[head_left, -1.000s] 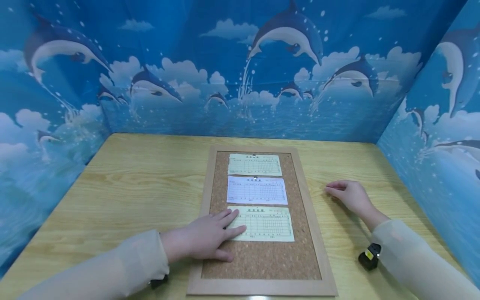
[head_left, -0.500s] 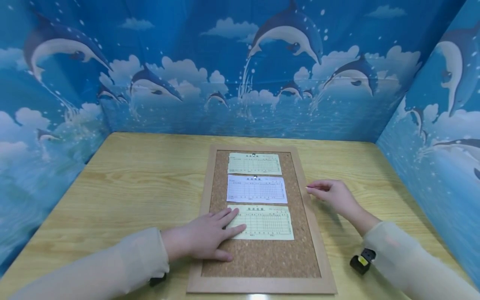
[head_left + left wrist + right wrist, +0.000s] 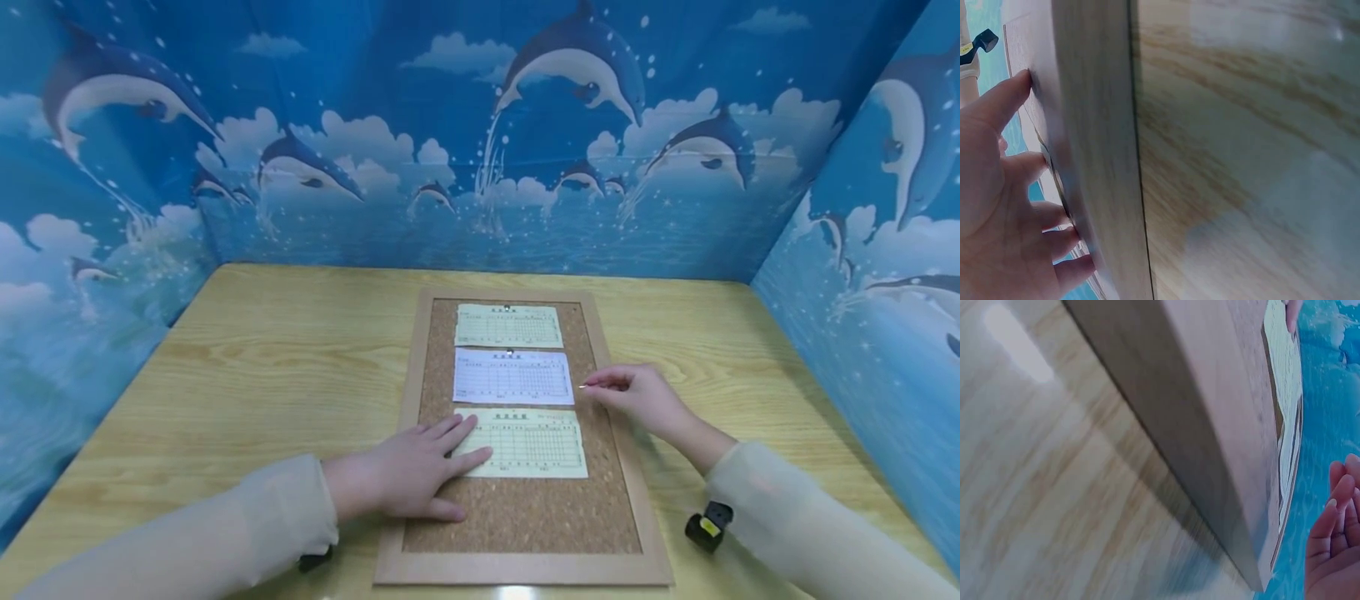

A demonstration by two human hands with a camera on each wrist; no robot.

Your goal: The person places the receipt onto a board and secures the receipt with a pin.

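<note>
A cork board (image 3: 525,517) in a wooden frame lies on the table, bearing a green form slip (image 3: 510,325) at the top, a lilac slip (image 3: 517,377) in the middle and another green slip (image 3: 532,446) lowest. My left hand (image 3: 408,471), fingers spread, rests on the lower green slip's left side and the board; in the left wrist view its fingertips meet the board. Over the board's right side, my right hand (image 3: 637,396) pinches a small shiny push pin (image 3: 583,386) between thumb and fingers. The right wrist view does not show the pin clearly.
Small shiny pins sit at the top edges of the upper green slip and the lilac slip. The wooden table (image 3: 300,358) extends around the board. A blue dolphin-print curtain (image 3: 480,225) stands behind and along the sides.
My right hand has moved left from the table beside the board to over its right side, near the lilac slip, carrying the push pin. My left hand has stayed put.
</note>
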